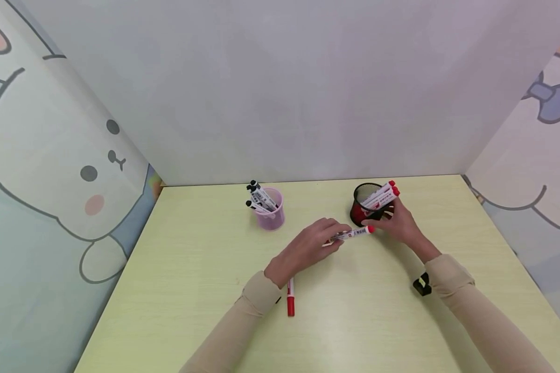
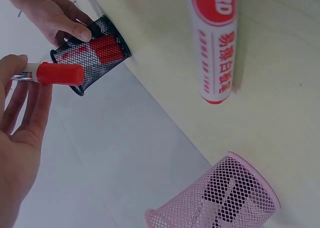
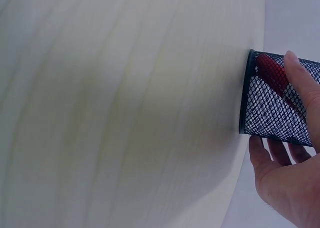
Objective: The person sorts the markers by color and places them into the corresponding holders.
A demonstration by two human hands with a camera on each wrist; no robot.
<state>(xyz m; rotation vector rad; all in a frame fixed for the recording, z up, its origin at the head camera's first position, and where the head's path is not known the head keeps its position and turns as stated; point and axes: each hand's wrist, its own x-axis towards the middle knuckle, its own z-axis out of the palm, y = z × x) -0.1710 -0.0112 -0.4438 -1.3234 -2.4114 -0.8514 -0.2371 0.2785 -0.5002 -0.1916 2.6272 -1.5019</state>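
Observation:
My left hand (image 1: 310, 246) pinches a whiteboard marker (image 1: 352, 233) with a white barrel and a red end, held over the table and pointing toward the black mesh pen cup (image 1: 356, 213). That cup stands upright at the back right with red-ended markers (image 1: 381, 198) in it. My right hand (image 1: 403, 225) grips the cup's side; the right wrist view has the thumb on one side of the mesh cup (image 3: 275, 108) and the fingers on the other. Another red-capped whiteboard marker (image 1: 291, 304) lies on the table beside my left forearm, partly hidden in the head view.
A pink mesh pen cup (image 1: 271, 221) holding several black-ended markers (image 1: 263, 198) stands at the back, left of the black cup. The pale wooden table (image 1: 205, 233) meets a plain back wall (image 1: 280, 93). Printed side panels (image 1: 42, 155) flank it.

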